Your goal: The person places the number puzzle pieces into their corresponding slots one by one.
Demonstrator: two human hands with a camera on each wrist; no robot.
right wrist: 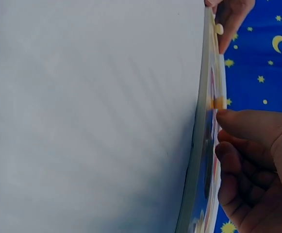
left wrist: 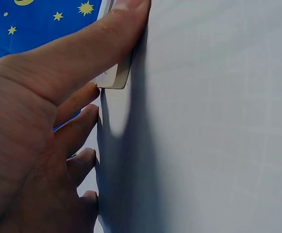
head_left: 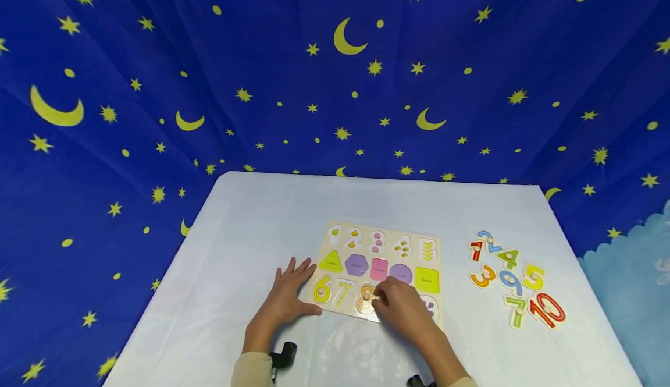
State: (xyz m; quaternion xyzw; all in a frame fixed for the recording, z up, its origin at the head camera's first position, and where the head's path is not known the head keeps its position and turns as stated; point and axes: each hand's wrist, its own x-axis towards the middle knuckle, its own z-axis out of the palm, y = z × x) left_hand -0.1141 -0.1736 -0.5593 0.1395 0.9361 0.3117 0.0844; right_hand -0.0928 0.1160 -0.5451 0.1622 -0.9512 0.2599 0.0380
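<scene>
Left hand, lower centre of the frame: fingers spread apart, thumb at the lower left corner of the puzzle board, nothing gripped. Right hand lay over the board's lower right part, fingers curled, thumb and fingertips at the right side of the number 8, bottom row. Could not tell whether they pinched it: the right wrist view showed the board nearly edge-on. Number 6 sat at the board's lower left; eight loose numbers lay at the right of the frame.

Risks, as judged: sideways pressure on the 8's edge could have tipped or jammed it against its recess. The board could have swivelled on the tablecloth, since the left thumb appeared to steady only one corner (poor leverage).
</scene>
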